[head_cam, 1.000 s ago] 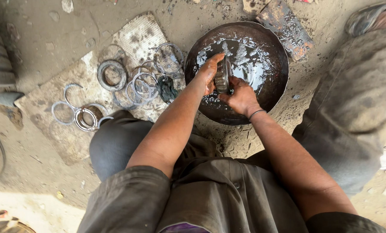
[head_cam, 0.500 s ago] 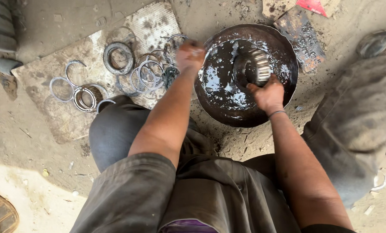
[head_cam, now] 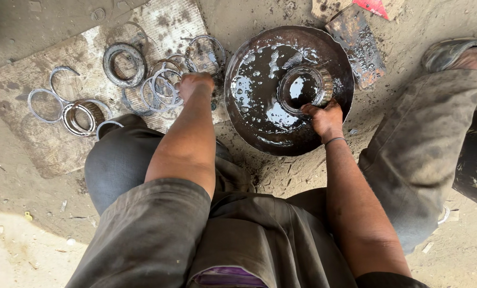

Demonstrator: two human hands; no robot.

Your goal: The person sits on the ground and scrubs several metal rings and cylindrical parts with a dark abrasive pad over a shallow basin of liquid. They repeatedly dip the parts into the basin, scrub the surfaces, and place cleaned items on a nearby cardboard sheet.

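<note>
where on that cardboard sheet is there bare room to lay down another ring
The cardboard sheet is bare along its near-left corner, below the loose rings, and along its far edge above the dark ring. It is crowded around the left hand, where overlapping rings run up to the oily pan.

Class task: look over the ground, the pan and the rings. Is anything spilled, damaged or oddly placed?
Nothing is spilled: the dark liquid stays inside the pan. The rings lie overlapping on a stained board.
</note>
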